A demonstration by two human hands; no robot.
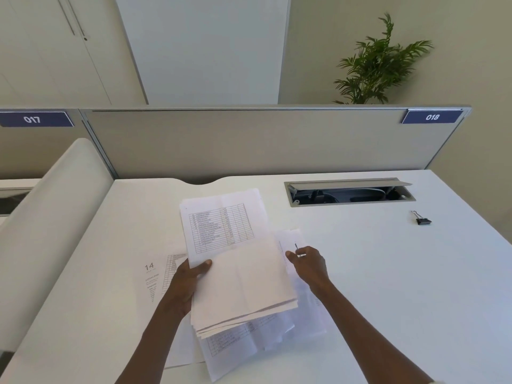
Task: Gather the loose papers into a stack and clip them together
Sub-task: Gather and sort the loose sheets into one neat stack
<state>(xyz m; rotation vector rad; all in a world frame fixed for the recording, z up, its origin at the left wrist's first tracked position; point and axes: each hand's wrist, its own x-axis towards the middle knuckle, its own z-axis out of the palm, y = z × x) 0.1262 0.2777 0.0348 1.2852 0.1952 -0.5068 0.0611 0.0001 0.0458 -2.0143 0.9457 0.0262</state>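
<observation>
Gripped along its left edge by the left hand (191, 275), thumb on top and fingers underneath, a partly gathered stack of papers (238, 261) is held just above the white desk (388, 273); its sheets are not yet squared, with a printed table page fanned out at the far end and layered edges showing at the near end. To the right of the stack, the right hand (307, 263) rests on a loose sheet (291, 239) with fingers curled; a thin dark and silvery object shows at its fingertips, but whether it is pinched or merely a ring cannot be told. More loose sheets (243, 347) lie under and nearer than the stack, and one page marked "14" (155, 275) lies to the stack's left. The black binder clip (422, 219) sits well to the right of the stack, untouched, beyond the open cable tray (349, 191). Judging from this, gathering is roughly midway: several sheets remain to be collected, the edges need aligning, and clipping has not begun.
</observation>
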